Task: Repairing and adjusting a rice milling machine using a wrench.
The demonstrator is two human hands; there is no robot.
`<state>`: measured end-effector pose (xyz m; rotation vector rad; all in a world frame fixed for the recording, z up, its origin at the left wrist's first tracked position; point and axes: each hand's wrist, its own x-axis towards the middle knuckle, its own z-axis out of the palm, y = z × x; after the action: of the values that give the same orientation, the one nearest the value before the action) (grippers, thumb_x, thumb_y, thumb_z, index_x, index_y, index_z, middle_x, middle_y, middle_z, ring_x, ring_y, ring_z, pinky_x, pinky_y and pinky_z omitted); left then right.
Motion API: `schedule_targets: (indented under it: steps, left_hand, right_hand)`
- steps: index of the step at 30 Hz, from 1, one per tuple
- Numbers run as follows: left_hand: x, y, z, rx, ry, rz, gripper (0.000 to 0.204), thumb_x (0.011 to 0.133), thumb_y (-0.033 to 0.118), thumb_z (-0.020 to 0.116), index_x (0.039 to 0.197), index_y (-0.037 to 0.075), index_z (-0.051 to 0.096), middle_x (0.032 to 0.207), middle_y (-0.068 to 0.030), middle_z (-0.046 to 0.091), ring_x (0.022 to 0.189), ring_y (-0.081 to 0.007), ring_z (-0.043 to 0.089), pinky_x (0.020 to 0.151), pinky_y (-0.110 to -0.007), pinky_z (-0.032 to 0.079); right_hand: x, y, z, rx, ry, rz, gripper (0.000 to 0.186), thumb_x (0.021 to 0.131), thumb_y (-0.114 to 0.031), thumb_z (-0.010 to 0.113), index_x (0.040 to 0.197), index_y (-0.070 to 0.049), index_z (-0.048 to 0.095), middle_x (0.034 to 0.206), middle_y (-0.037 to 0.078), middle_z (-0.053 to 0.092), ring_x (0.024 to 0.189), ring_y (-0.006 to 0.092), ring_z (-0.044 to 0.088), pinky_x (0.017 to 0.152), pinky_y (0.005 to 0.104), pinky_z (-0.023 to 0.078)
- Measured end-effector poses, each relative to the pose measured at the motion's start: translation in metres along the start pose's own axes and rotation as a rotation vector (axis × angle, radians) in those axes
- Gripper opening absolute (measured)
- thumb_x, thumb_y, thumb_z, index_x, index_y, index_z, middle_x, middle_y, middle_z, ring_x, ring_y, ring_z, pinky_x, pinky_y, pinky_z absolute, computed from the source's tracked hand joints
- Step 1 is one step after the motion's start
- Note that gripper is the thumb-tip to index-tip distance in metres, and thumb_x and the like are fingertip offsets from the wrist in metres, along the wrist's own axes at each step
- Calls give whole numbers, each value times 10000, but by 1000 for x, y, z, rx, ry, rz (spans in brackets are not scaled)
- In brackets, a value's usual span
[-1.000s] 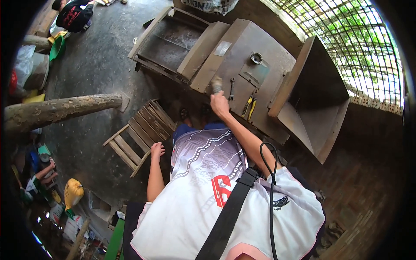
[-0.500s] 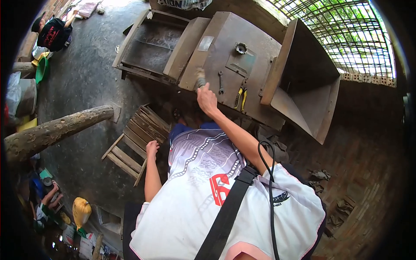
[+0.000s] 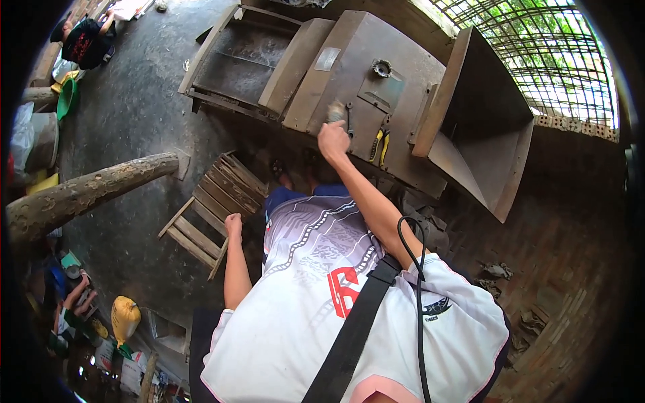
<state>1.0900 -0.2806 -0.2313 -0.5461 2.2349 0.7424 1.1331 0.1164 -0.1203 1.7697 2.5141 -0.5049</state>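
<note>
Over the near part of a brown, box-shaped metal machine [image 3: 342, 80], the person's right grip [image 3: 334, 140] was closed around a short brush with pale bristles [image 3: 335, 115], its tip pointing away from the body; contact between bristles and metal could not be determined. Just right of the brush, a dark metal wrench [image 3: 349, 119] lay on the machine, with yellow-and-black-handled pliers [image 3: 384, 142] farther right. Behind these sat a round metal fitting with a jagged rim [image 3: 381, 68]. The left grip [image 3: 233, 226] was near a slatted wooden chair [image 3: 215, 195], fingers curled; whether it was fully closed could not be told.
</note>
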Motion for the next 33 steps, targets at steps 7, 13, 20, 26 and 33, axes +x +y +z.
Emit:
schedule_targets:
  steps: [7,13,20,26,33]
  left_hand:
    - [21,-41,11,54,-82,-62,267,791,148,584,1037,47,610,1015,-113,624,928,-246,605,770,-353,481]
    - [1,39,25,130,-88,-89,120,779,80,627,722,-25,638,575,-101,619,522,-184,615,472,-291,493]
    - [39,84,41,-1,-140,118,122,774,157,645,797,44,687,699,-108,662,536,-202,633,530,-304,520]
    - [28,140,45,176,-146,417,140,764,82,593,828,54,715,601,-86,634,516,-158,609,530,-278,505]
    - [-26,208,84,281,-478,309,114,758,31,568,830,31,658,647,-87,624,437,-161,564,395,-302,489]
  right_hand:
    - [-34,-26,12,454,-486,-276,431,878,-341,476,1068,45,465,808,328,587,792,473,580,717,521,446]
    - [-11,34,-8,285,-68,-116,486,877,-264,483,1239,31,344,948,281,589,814,436,595,704,502,480]
    - [17,172,-35,293,203,273,317,876,-212,496,1120,-10,471,922,251,596,869,414,575,724,494,445]
    - [21,221,-16,-254,-114,257,324,814,-216,516,833,89,627,873,254,624,999,382,564,903,476,385]
    - [14,156,1,50,202,-308,354,781,-197,592,1067,-15,489,972,145,526,911,294,547,723,380,473]
